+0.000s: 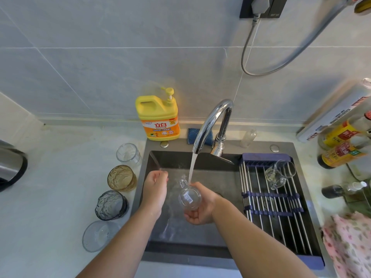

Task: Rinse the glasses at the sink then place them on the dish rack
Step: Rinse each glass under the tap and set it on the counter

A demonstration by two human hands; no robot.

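While in R hand (201, 210), glass (189, 198) mouth unseen.

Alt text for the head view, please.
Right hand holds a glass under the running tap over the sink; left hand is empty beside it. One mug sits on the rack; four glasses wait on the counter.

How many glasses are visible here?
6: clear glass, amber glass, grey glass, ribbed glass on the counter; labelled glass in right hand; glass mug on dish rack. None seems hidden.
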